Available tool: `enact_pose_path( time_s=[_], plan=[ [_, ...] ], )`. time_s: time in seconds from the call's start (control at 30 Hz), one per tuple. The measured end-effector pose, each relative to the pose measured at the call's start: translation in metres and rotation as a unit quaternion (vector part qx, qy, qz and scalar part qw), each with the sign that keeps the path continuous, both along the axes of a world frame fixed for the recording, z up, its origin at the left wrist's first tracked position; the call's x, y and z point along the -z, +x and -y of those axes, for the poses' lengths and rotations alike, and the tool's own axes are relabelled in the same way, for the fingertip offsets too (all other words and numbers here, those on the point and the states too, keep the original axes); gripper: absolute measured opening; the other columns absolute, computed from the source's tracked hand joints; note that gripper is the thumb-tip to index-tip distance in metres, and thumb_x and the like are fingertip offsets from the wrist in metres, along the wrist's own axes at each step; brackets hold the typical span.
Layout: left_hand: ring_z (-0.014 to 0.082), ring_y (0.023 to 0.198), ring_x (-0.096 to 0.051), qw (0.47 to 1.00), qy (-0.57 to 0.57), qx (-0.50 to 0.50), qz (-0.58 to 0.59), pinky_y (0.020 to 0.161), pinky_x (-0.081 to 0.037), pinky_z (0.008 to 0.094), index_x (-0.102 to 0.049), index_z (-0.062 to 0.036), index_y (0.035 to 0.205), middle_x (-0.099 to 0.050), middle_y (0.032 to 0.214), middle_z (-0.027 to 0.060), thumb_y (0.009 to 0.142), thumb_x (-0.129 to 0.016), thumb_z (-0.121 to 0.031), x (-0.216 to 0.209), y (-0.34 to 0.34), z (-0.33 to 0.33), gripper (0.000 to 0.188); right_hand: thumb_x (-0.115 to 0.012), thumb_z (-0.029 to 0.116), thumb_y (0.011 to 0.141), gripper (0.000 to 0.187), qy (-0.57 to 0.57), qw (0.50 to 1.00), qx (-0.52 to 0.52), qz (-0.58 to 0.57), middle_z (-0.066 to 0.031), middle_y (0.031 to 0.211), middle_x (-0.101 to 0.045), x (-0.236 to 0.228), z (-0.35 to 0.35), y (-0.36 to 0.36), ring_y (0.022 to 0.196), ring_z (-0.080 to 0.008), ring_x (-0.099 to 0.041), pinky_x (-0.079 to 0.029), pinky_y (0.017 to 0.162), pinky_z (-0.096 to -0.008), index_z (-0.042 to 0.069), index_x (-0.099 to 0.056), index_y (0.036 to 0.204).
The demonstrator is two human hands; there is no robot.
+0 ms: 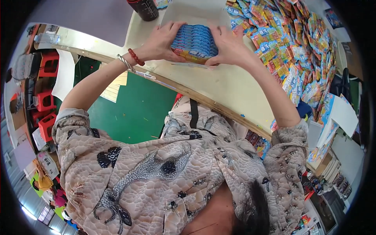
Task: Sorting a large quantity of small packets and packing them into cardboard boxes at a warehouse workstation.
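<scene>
Between my two hands is a neat stack of blue printed packets (194, 40), their edges layered one over another and the front one showing some yellow and orange. My left hand (166, 42) closes on the stack's left side, with a red bead bracelet and a silver bangle on that wrist. On the opposite side my right hand (228, 45) presses with its fingers at the far corner and its thumb at the near one. Beneath and behind the stack lies a clear, pale plastic container (196, 13), partly hidden by the hands and packets.
A large heap of loose colourful packets (290, 51) covers the table's right side. At the far edge stands a dark cup (144, 8), beside a grey mat (94, 19). The table's wooden edge (219, 107) runs in front of me. Red stools (47, 100) stand at left on the green floor (137, 105).
</scene>
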State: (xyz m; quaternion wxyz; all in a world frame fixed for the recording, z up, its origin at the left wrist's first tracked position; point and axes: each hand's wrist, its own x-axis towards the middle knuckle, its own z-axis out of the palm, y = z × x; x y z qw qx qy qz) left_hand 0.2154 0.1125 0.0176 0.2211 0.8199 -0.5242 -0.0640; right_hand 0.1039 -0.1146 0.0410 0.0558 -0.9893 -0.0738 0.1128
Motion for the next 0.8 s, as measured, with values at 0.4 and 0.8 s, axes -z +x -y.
enact_pose_path(
  time_s=[0.4, 0.8],
  plan=[
    [0.0287, 0.108, -0.053, 0.998, 0.038, -0.02, 0.036, 0.087, -0.038, 0.0425, -0.029, -0.0122, 0.138, -0.051, 0.117, 0.0132, 0.058, -0.084, -0.047, 0.004, -0.007, 0.002, 0.104, -0.07, 0.015, 0.077, 0.023, 0.239, 0.954, 0.058, 0.174, -0.0106, 0.075, -0.063, 0.004, -0.021, -0.037, 0.073, -0.0312, -0.062, -0.045, 0.071, -0.0401, 0.008, -0.054, 0.093],
    [0.0304, 0.115, -0.052, 0.994, 0.101, -0.009, -0.032, 0.097, -0.038, 0.0401, -0.034, -0.002, 0.136, -0.052, 0.122, 0.0197, 0.071, -0.063, -0.07, -0.007, 0.005, 0.003, 0.098, -0.057, 0.002, 0.075, 0.011, 0.155, 0.962, -0.115, 0.191, -0.012, 0.081, -0.06, -0.001, -0.007, -0.008, 0.077, -0.0333, -0.061, -0.049, 0.067, -0.0435, 0.005, -0.058, 0.086]
  ],
)
